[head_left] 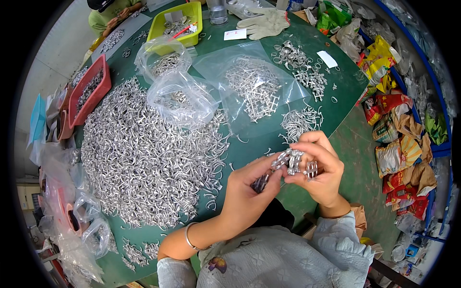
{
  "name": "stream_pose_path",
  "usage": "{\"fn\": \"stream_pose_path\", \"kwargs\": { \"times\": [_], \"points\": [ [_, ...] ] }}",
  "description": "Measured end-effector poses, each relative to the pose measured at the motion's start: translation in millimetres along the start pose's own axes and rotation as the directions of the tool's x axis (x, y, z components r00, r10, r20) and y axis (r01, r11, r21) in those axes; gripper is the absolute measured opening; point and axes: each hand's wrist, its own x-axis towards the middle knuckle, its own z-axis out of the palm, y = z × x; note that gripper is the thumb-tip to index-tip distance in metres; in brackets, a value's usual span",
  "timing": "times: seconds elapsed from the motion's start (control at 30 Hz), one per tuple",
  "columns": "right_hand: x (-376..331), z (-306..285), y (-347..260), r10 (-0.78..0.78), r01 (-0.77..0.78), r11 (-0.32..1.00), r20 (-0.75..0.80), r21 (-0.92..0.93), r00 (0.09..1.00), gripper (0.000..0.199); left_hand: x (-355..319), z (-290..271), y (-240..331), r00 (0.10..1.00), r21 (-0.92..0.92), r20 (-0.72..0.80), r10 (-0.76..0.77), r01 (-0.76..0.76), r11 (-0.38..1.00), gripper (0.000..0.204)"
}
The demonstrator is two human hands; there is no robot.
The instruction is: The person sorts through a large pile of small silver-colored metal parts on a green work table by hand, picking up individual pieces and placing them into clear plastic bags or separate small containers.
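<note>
My left hand (249, 194), with a bangle at the wrist, is closed around several small silvery metal pieces; some dark ends stick out below its fingers. Facing it, my right hand (324, 170) curls its fingers and thumb round more of these pieces. Between the fingertips of both hands sits a cluster of silvery metal pieces (291, 161), their exact kind too small to make out. Just beyond the hands lies a small heap of curved metal pieces (301, 121). To the left spreads a large pile of similar curved pieces (144, 158) on the green table (245, 146).
Clear plastic bags (180, 103) with metal parts and a plastic sheet under cross-shaped pieces (252, 86) lie ahead. Farther back are a yellow-green basket (198, 21) and a glove (263, 23). A red basket (91, 91) stands left. Another person's hands (117, 18) work at far left.
</note>
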Motion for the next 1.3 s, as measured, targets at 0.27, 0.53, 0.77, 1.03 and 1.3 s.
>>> {"fn": "stream_pose_path", "kwargs": {
  "times": [0.27,0.53,0.77,1.03,1.3],
  "points": [
    [-1,3,0,0.013,-0.013,0.999,-0.01,0.032,1.0,0.051,0,1,4,0.989,0.128,-0.039,0.142,-0.136,0.982,0.031],
    [-1,5,-2,0.001,0.0,0.999,-0.015,0.043,1.0,0.049,-3,1,3,0.991,0.04,-0.069,0.111,-0.109,0.993,0.031],
    [-4,5,1,0.035,-0.035,0.995,-0.006,0.098,0.999,0.048,-4,-1,3,0.994,0.023,-0.056,0.089,-0.088,0.996,0.029],
    [-10,7,4,0.204,-0.244,0.836,0.133,0.492,0.97,0.046,-7,-1,6,0.996,-0.108,-0.051,-0.071,0.065,0.992,0.028],
    [-16,14,11,0.23,-0.242,0.802,0.092,0.546,0.969,0.046,-6,1,4,0.998,-0.032,-0.061,-0.028,0.026,0.999,0.029]
  ]
}}
